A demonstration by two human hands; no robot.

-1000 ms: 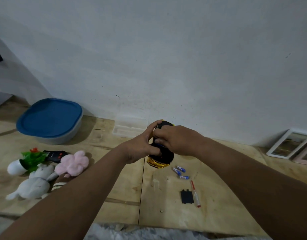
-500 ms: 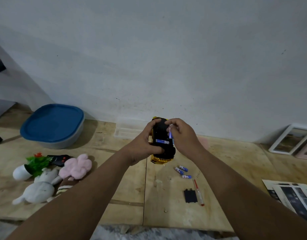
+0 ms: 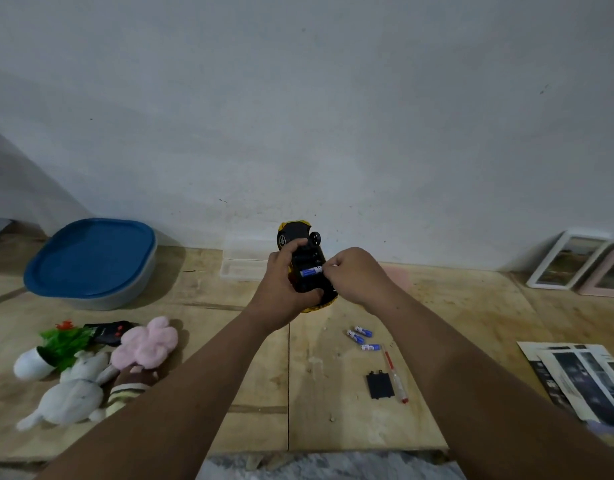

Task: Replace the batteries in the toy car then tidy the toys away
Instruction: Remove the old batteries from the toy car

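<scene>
Step in hand: battery fitting. Toy car (image 3: 303,261), glossy yellow shell, black underside up, is gripped in left hand (image 3: 285,278) above wooden floor. Blue-white cylindrical battery (image 3: 312,270) is pinched by right hand (image 3: 354,274) at open compartment. Three spare batteries (image 3: 361,338), flat black cover (image 3: 379,384), slim red-tipped screwdriver (image 3: 395,377) lie on floor below. Next move likely calls for seating the cell, polarity matched. Plush toys (image 3: 101,368) remain untidied.
</scene>
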